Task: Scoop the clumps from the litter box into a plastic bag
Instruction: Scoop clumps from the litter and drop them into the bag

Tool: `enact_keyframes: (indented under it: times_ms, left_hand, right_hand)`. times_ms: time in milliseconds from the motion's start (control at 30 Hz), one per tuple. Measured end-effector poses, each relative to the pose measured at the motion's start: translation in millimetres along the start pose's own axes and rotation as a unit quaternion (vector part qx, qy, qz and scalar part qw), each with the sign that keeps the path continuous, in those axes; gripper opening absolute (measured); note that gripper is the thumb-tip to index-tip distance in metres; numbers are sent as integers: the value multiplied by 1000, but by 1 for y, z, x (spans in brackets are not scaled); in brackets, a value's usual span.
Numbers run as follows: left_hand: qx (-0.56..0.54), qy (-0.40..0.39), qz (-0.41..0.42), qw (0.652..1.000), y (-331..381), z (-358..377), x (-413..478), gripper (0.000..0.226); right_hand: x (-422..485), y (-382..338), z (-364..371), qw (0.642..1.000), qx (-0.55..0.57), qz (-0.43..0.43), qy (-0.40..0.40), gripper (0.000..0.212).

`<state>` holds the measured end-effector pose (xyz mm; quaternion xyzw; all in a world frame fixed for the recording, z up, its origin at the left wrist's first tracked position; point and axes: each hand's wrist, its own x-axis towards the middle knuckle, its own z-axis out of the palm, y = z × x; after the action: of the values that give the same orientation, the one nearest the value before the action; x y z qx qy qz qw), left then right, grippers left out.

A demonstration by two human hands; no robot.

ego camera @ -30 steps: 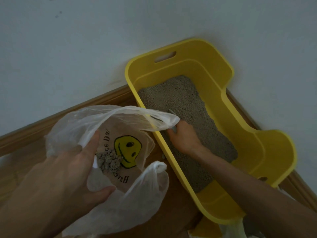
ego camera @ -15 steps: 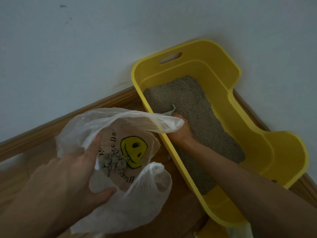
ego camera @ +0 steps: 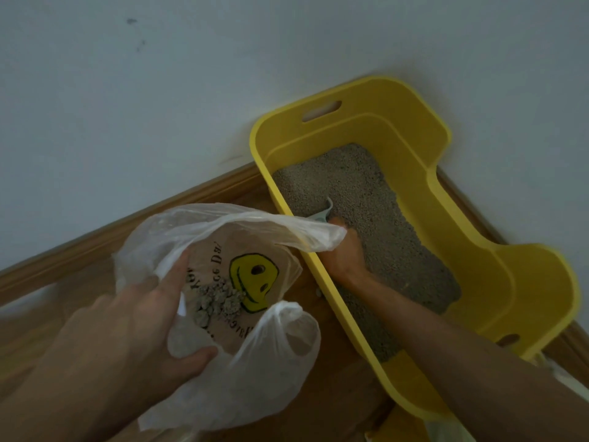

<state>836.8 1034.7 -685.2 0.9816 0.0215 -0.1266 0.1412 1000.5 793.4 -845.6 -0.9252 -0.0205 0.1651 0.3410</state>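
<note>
Head view: yellow litter box fills the 1 to 4 o'clock part of frame, pushed into a corner against the white wall, and grey litter covers its floor. Right hand is down inside the box on the 9 o'clock side, on the litter. It has hold of a pale scoop that sticks out past it toward 12 o'clock. The fingers are mostly hidden by a bag flap, so grip detail is unclear. Clear plastic bag sits at 7 to 8 o'clock on the wooden floor, just beside the box, with its mouth held wide. Left hand pinches the near rim, thumb curled over the edge and index finger lying along the plastic. Grey clumps sit inside the bag at centre, touching the 8 o'clock side of a yellow smiley print. One stray pellet lies on the floor between bag and box. Wooden skirting board runs from 9 o'clock up toward the box.
</note>
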Motion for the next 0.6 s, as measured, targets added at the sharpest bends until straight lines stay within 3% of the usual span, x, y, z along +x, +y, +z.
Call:
enact_keyframes:
  times_ms: [133,300,600]
  left_hand:
    - [-3,11,-3,1000,1,1,2,115]
    - [-3,-7,-5,1000,-2,1,1,115]
    - [-24,-11,-7,1000,-17,5,6,109]
  right_hand:
    - [-8,6,-4,999,-30,-13,13,76]
    - [-24,7,-17,998,-40,-22,34,36]
    - [-66,13,-63,999,-45,-18,-12,17]
